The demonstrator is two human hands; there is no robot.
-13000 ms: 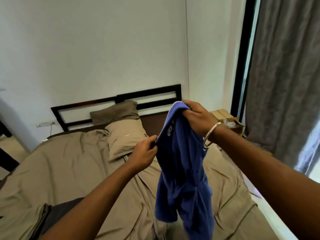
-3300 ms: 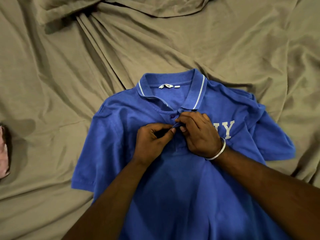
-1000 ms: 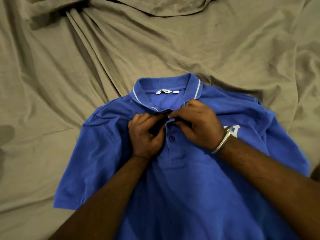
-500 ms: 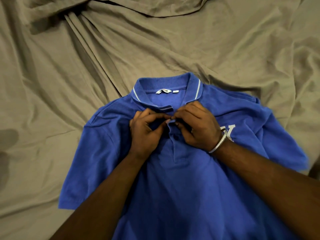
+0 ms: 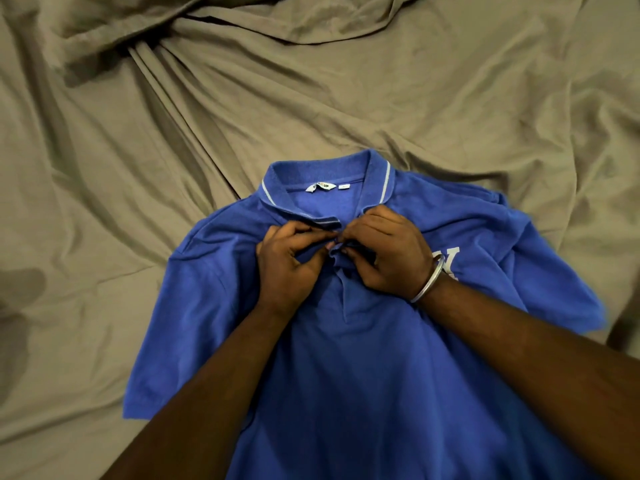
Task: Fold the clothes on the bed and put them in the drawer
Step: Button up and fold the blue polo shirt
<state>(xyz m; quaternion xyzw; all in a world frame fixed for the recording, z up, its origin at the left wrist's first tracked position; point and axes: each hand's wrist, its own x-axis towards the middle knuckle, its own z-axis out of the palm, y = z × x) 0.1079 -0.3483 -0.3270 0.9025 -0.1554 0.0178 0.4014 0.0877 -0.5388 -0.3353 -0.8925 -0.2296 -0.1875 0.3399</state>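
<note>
A blue polo shirt (image 5: 363, 368) lies face up on the bed, collar away from me, with a white stripe along the collar edge and white letters on the chest. My left hand (image 5: 287, 265) pinches the left side of the button placket just under the collar. My right hand (image 5: 388, 254), with a metal bangle on its wrist, pinches the right side of the placket. The fingertips of both hands meet at the top button area, which they hide. Both sleeves lie spread out to the sides.
The bed (image 5: 311, 98) is covered by a crumpled olive-brown sheet with deep folds at the upper left. A dark shape (image 5: 623, 327) shows at the right edge beside the shirt's sleeve.
Both hands have stayed on the placket below the collar, shifting only slightly. The shirt has not moved on the bed over the last second.
</note>
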